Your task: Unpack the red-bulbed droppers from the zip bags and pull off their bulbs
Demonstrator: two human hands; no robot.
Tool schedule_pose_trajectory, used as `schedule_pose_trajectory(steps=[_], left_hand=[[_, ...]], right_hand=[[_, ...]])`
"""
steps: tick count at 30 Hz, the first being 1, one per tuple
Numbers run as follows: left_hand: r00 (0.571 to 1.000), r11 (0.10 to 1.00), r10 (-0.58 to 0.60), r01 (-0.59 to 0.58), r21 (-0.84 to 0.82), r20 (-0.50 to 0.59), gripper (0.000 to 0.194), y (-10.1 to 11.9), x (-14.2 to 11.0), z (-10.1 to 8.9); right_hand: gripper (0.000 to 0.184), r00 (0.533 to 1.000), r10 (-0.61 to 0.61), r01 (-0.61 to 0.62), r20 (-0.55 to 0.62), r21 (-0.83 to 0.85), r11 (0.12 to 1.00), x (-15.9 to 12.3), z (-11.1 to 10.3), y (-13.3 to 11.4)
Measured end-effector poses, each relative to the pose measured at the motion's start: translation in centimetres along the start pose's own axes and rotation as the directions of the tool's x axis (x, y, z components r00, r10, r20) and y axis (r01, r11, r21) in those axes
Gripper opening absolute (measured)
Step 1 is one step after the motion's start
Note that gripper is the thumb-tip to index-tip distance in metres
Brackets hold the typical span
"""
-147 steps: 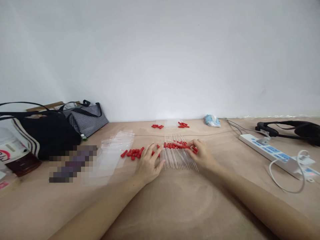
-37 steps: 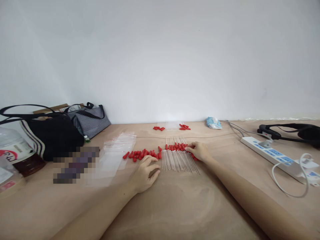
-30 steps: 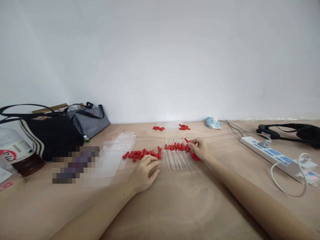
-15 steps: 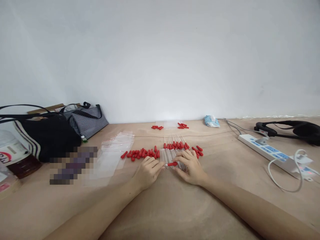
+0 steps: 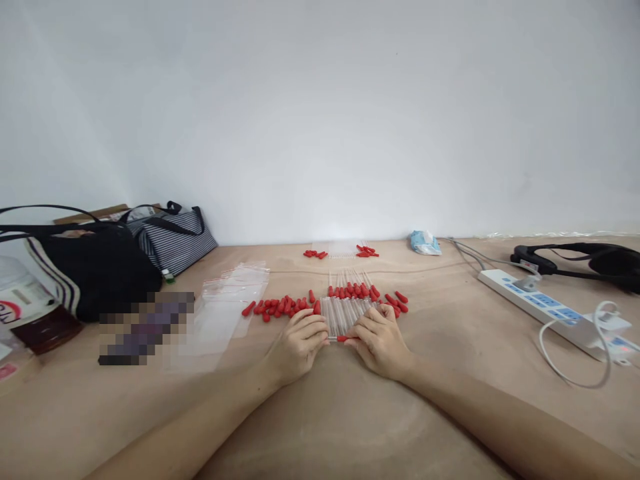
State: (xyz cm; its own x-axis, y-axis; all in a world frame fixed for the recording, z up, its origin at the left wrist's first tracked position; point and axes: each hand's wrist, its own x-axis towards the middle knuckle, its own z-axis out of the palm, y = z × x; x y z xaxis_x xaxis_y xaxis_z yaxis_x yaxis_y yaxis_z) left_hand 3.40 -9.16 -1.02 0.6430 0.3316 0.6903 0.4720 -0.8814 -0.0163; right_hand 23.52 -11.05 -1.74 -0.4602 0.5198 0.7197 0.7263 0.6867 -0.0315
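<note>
My left hand (image 5: 303, 340) is closed, its fingertips pinching a clear glass dropper tube (image 5: 333, 339). The closed fingers of my right hand (image 5: 380, 340) grip a red rubber bulb (image 5: 342, 339) at the tube's other end. Just beyond both hands lies a row of clear glass tubes (image 5: 343, 313). Loose red rubber bulbs (image 5: 275, 307) are heaped past my left hand, and a few more red bulbs (image 5: 399, 303) lie past my right. Behind the row are droppers (image 5: 353, 289) with red bulbs fitted, tips pointing away from me.
Clear zip bags (image 5: 225, 307) lie to the left, near a pixelated item (image 5: 147, 330), a black bag (image 5: 100, 267), a striped bag (image 5: 175, 240) and a bottle (image 5: 30, 307). On the right are a power strip (image 5: 545, 303) with cables and a black headset (image 5: 575, 260). More droppers (image 5: 367, 251) lie by the wall.
The held red bulb now sits lower and mostly under my right fingers, where earlier it showed fully. My right hand has closed around it and both hands stay together.
</note>
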Motion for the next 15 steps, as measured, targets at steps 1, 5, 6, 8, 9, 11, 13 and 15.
schedule_pose_trajectory(steps=[1,5,6,8,9,11,13,15], left_hand=[[1.000,1.000,0.004,-0.004,-0.002,0.001,0.018,0.0,0.0,0.0],[1.000,1.000,-0.003,0.003,-0.010,-0.028,0.017,-0.7,-0.4,-0.7],[0.998,1.000,-0.029,0.029,-0.003,-0.050,0.016,-0.9,-0.6,-0.9],[0.990,0.994,-0.102,0.104,0.017,-0.093,0.016,-1.4,-1.0,-1.2],[0.986,0.990,-0.135,0.138,0.025,-0.099,0.016,-1.6,-1.2,-1.3],[0.977,0.979,-0.197,0.200,0.039,-0.079,0.020,-1.7,-1.3,-1.1],[0.965,0.964,-0.255,0.259,0.065,-0.063,0.028,-1.7,-1.3,-0.6],[0.953,0.950,-0.293,0.299,0.089,-0.074,0.035,-1.7,-1.1,0.0]], right_hand=[[0.017,1.000,-0.005,0.005,0.006,0.004,1.000,0.0,0.0,0.0],[0.016,0.999,0.029,-0.030,0.014,0.027,0.999,-0.7,-0.5,0.8],[0.015,0.998,0.069,-0.069,0.003,0.030,0.997,-1.0,-0.6,1.2],[0.015,0.986,0.166,-0.164,-0.034,0.057,0.985,-1.3,-1.0,2.0],[0.015,0.975,0.215,-0.209,-0.053,0.095,0.973,-1.4,-1.2,2.3],[0.017,0.943,0.319,-0.295,-0.091,0.209,0.932,-1.2,-1.3,3.0],[0.019,0.900,0.424,-0.376,-0.101,0.314,0.872,-0.8,-1.2,3.9],[0.022,0.849,0.521,-0.459,-0.084,0.369,0.808,-0.5,-1.1,5.1]])
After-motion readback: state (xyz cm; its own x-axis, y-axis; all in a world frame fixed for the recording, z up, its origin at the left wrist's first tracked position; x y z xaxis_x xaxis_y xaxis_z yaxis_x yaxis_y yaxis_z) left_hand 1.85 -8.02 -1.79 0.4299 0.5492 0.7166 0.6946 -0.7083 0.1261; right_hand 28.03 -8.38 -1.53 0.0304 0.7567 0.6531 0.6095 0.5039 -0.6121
